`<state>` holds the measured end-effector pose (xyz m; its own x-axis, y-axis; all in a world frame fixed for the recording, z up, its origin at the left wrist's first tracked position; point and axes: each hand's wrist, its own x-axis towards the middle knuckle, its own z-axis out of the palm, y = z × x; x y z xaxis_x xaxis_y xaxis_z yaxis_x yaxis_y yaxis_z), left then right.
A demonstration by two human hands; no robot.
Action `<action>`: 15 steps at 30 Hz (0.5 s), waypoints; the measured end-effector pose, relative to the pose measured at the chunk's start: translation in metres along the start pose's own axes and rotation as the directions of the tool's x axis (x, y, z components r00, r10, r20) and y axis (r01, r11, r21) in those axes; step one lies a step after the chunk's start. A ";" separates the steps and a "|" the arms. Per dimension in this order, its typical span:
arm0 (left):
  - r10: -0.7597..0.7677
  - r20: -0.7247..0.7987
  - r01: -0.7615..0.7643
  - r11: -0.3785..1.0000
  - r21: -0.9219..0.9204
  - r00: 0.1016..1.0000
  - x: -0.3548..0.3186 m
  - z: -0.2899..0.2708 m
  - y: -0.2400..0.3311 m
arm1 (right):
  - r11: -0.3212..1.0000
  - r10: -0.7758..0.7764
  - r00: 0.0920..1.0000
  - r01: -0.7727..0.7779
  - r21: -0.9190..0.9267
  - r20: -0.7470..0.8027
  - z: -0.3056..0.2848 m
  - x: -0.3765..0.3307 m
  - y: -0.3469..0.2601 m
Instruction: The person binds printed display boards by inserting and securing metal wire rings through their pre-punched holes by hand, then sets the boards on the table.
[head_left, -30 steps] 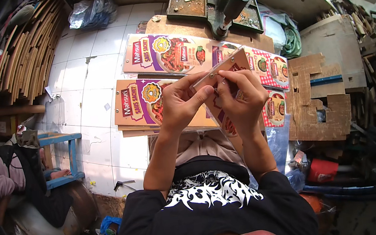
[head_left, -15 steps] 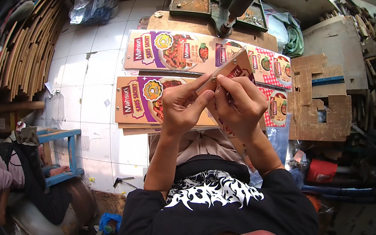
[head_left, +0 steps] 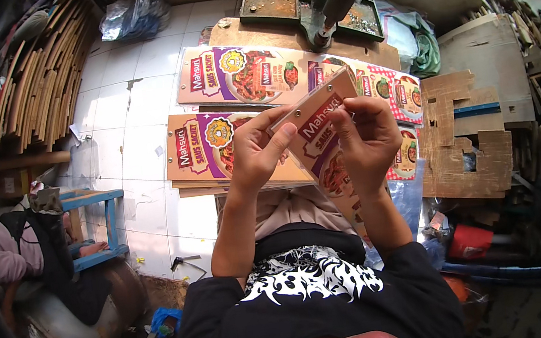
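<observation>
Between my hands I hold a long printed cardboard panel point(head_left: 323, 145), brown and purple with a food picture, tilted up with its front facing me. Small metal eyelets show at its upper corners. My left hand point(head_left: 256, 154) grips the left edge, thumb on the front and fingers behind. My right hand point(head_left: 372, 143) pinches the upper right edge, thumb across the front. Beneath them lies a stack of similar panels point(head_left: 180, 173), partly hidden by my hands. Farther back, another matching panel point(head_left: 208, 97) lies flat, also with an eyelet.
Behind the panels stands a dark green press machine point(head_left: 327, 10) with metal trays point(head_left: 272, 3) of small parts. A worn cut-out board point(head_left: 443, 175) is on the right. At left are a blue stool point(head_left: 111, 219), a seated person point(head_left: 7, 248) and stacked cardboard sheets point(head_left: 36, 76).
The held panel has turned from nearly edge-on to show its printed front. My right hand has moved from the eyelet corner to the upper right edge.
</observation>
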<state>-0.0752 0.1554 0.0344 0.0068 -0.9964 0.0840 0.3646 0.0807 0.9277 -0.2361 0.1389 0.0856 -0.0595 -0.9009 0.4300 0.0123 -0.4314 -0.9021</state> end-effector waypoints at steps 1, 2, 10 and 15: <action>-0.003 -0.005 0.004 1.000 0.008 1.000 0.000 -0.003 -0.002 | 1.000 0.006 1.000 -0.006 0.008 0.001 -0.004 0.003 0.000; -0.014 -0.013 0.014 0.999 -0.039 1.000 0.001 -0.004 -0.003 | 0.999 -0.044 0.998 0.043 0.010 0.036 -0.009 0.006 0.001; -0.056 0.021 0.060 0.952 -0.299 0.998 0.008 -0.013 -0.009 | 1.000 -0.029 0.996 0.030 -0.008 0.089 -0.037 0.020 -0.009; -0.025 0.012 0.028 0.921 -0.390 1.000 0.011 -0.004 -0.007 | 0.972 -0.146 0.977 0.170 -0.162 0.153 -0.025 0.016 -0.014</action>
<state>-0.0739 0.1439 0.0275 -0.0141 -0.9978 0.0650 0.6986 0.0367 0.7145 -0.2626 0.1315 0.1043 0.0928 -0.8252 0.5572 -0.1595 -0.5647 -0.8097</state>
